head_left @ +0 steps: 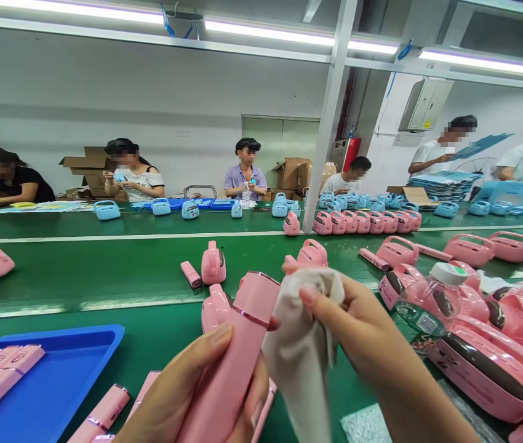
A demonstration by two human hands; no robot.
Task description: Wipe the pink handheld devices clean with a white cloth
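Note:
My left hand point(183, 394) grips a long pink plastic bar point(238, 351) with a thin metallic band, held upright and tilted right. My right hand point(358, 332) pinches a white cloth point(303, 351) against the bar's upper end. Both hands are low in the centre of the view, above the green belt point(104, 271).
A blue tray point(67, 381) with several pink bars sits at lower left. Pink handled cases point(487, 369) and a water bottle point(427, 301) crowd the right. More pink devices point(213, 263) lie ahead. Several people sit or stand across the far belt with blue devices point(107, 210).

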